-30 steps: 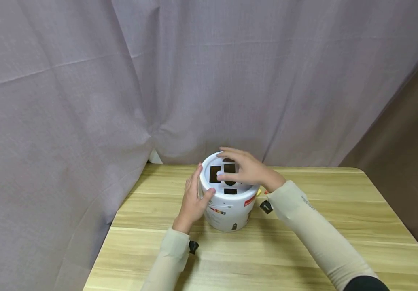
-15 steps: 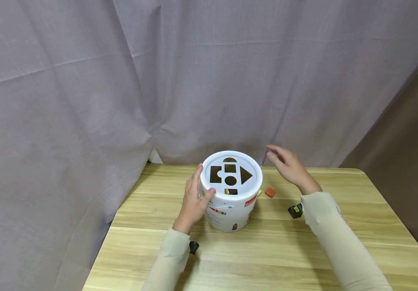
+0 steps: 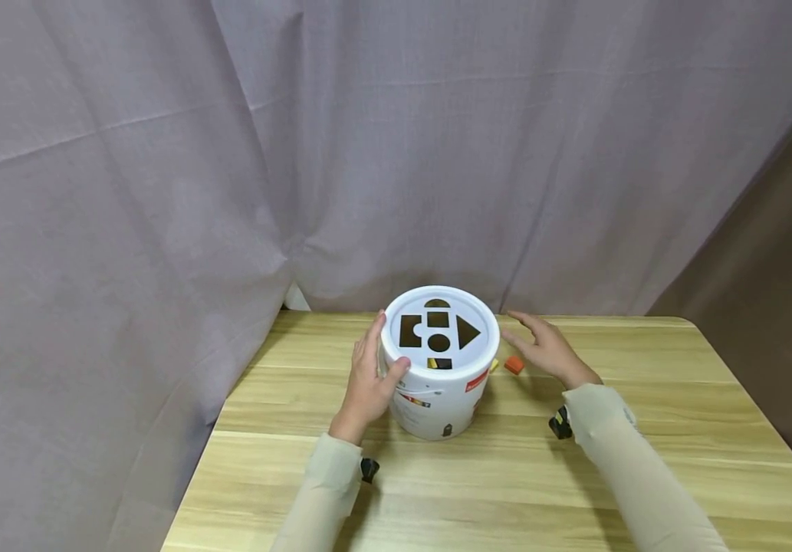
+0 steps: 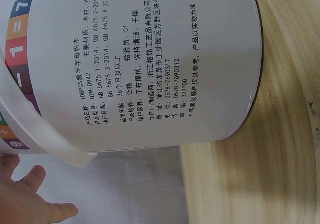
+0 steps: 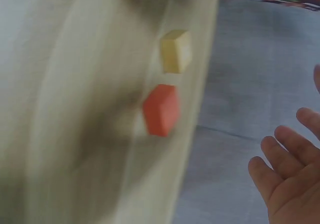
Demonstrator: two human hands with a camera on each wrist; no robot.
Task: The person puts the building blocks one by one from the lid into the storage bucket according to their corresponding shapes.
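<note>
Head view recorded a mauve curtain [image 3: 161, 153] filling the upper two thirds of the frame, with a light wooden table [image 3: 644, 460] across the lower third. A white bucket [image 3: 437, 399] stood upright on the table at lower centre of the frame, close to the curtain; its lid [image 3: 415, 349] carried shaped cut-outs, among them squares, a circle, a triangle and a half-round. The left hand [image 3: 368, 379] lay against the bucket's left side, fingers straight along the wall and thumb resting at the lid's rim; the left wrist view showed the printed wall of the bucket [image 4: 150, 69] filling most of the frame and the fingertips [image 4: 35, 179] at the lower left corner, spread and not curled round anything. The right hand [image 3: 547, 349] was just right of the bucket, low over the table, palm down, fingers extended and loosely spread, holding nothing; the right wrist view confirmed relaxed fingers [image 5: 285, 154] at the lower right. An orange block [image 3: 514, 365] lay on the table between the bucket and the right hand, just beside the fingers. A pale yellow block [image 5: 176, 51] lay near it, closer to the bucket's base, the two apart.
</note>
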